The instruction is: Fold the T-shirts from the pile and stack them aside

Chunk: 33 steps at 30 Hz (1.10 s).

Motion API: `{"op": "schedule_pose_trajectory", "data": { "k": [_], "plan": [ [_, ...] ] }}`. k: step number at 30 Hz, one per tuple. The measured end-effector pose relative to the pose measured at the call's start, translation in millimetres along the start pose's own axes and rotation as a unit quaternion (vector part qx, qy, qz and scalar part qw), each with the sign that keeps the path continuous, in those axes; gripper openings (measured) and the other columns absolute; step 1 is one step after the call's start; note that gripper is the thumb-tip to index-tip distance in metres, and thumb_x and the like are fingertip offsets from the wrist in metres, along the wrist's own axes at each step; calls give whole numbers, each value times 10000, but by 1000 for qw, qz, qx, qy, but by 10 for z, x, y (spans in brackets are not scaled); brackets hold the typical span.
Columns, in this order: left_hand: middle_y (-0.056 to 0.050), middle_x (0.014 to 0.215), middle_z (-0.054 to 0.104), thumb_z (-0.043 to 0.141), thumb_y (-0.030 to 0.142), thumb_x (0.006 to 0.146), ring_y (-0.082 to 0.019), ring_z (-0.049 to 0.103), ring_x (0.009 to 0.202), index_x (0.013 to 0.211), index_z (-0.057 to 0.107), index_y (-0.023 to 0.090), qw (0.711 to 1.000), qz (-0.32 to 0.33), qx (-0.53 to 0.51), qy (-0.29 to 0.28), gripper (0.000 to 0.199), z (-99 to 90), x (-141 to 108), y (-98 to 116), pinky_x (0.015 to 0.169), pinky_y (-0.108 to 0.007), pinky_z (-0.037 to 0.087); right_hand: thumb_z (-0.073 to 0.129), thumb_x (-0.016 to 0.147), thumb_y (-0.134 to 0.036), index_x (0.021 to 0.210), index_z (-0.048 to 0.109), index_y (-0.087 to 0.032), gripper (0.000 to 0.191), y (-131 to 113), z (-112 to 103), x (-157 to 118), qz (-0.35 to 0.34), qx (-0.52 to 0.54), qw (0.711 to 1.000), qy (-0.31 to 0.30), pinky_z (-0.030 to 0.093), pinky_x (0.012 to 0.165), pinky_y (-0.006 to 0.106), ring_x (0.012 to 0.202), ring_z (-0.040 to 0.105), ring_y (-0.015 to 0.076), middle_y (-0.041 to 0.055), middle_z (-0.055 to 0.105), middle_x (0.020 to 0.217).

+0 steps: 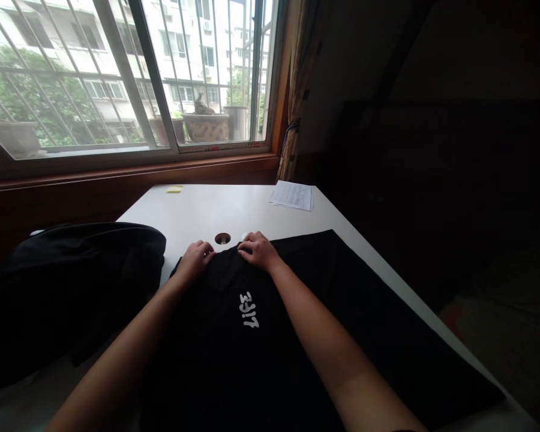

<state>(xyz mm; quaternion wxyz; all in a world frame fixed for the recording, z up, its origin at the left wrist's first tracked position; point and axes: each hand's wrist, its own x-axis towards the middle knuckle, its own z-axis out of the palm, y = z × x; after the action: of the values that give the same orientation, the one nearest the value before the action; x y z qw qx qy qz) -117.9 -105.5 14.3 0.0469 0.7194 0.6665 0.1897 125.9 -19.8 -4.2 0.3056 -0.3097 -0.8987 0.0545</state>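
A black garment [297, 288] with white lettering lies spread over the white table, its exact kind unclear. At its far edge my left hand [196, 258] pinches the cloth with the fingers together. A short way to the right, my right hand [257, 249] also grips that edge between thumb and fingers. Cloth between the two hands is slightly rumpled. Just beyond them is a round hole [222, 239] in the tabletop, and a small whitish round thing [245, 236] shows partly behind my right hand.
To the left a heap of black cloth [85, 276] rests on the white table [198, 207]. Papers [292, 195] lie at the far right and a yellow sticky note [174, 189] at the far left. Behind the table are a barred window [162, 72] and a curtain [294, 120].
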Motion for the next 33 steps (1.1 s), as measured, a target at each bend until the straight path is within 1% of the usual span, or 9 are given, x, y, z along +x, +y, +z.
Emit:
{"op": "schedule_pose_trajectory", "data": {
  "k": [2, 6, 12, 17, 21, 24, 27, 29, 33],
  "plan": [
    [-68, 1028, 637, 525, 288, 988, -239, 591, 1006, 935, 639, 213, 1000, -5, 5, 2, 147, 15, 11, -9, 873, -334, 484, 674, 919, -334, 963, 778, -269, 130, -3, 5, 1, 17, -28, 999, -9, 463, 943, 358, 1012, 534, 226, 45, 676, 1048],
    [-91, 1037, 632, 483, 275, 1010, -249, 578, 1003, 955, 608, 199, 999, -19, 31, 16, 157, 88, 13, -7, 872, -345, 468, 642, 937, -350, 989, 765, -275, 153, -14, 2, 2, 60, -78, 995, -22, 457, 933, 363, 1041, 533, 237, 47, 680, 1084],
    [-123, 1039, 625, 426, 257, 1027, -274, 555, 979, 984, 596, 181, 995, -50, 77, 43, 191, 169, -23, -5, 856, -377, 448, 588, 969, -341, 1042, 775, -306, 205, -25, 2, -9, 83, -98, 991, -25, 440, 910, 384, 1070, 517, 256, 46, 679, 1128],
    [-124, 1041, 619, 397, 254, 1036, -268, 552, 950, 988, 593, 185, 992, -57, 105, 50, 213, 156, -77, 32, 826, -370, 439, 540, 999, -376, 1117, 772, -346, 262, -33, -10, -15, 86, -118, 988, -48, 427, 908, 385, 1090, 506, 258, 52, 672, 1158],
    [-123, 1038, 614, 382, 237, 1034, -268, 547, 943, 1010, 589, 185, 989, -62, 122, 55, 215, 128, -123, 36, 806, -363, 433, 509, 1010, -390, 1239, 715, -392, 308, -59, -28, -13, 81, -136, 985, -69, 420, 911, 393, 1110, 485, 264, 40, 647, 1208],
    [-125, 1053, 612, 377, 240, 1031, -272, 545, 965, 1022, 601, 188, 987, -69, 130, 60, 230, 99, -147, 9, 815, -362, 430, 501, 1009, -400, 1287, 679, -416, 330, -83, -32, -4, 90, -146, 982, -84, 415, 932, 409, 1129, 467, 273, 43, 616, 1239],
    [-133, 1086, 613, 383, 285, 1034, -291, 539, 1002, 1057, 612, 186, 985, -80, 137, 67, 250, 50, -165, -72, 819, -372, 429, 485, 1011, -419, 1324, 647, -428, 352, -99, -28, 4, 98, -152, 979, -93, 417, 944, 423, 1138, 457, 279, 51, 588, 1252],
    [-127, 1091, 620, 416, 376, 1030, -300, 541, 1011, 1060, 615, 194, 985, -87, 133, 67, 271, -1, -173, -177, 801, -373, 430, 483, 1010, -423, 1332, 637, -429, 357, -99, -24, 6, 106, -154, 978, -93, 419, 953, 426, 1142, 455, 278, 52, 574, 1257],
    [-66, 929, 649, 539, 565, 949, -261, 578, 906, 923, 616, 219, 995, -77, 56, 23, 356, -118, -162, -468, 727, -330, 429, 485, 1007, -444, 1309, 651, -415, 346, -75, -15, 1, 135, -156, 975, -86, 418, 977, 429, 1160, 452, 276, 56, 556, 1283]
  ]
}}
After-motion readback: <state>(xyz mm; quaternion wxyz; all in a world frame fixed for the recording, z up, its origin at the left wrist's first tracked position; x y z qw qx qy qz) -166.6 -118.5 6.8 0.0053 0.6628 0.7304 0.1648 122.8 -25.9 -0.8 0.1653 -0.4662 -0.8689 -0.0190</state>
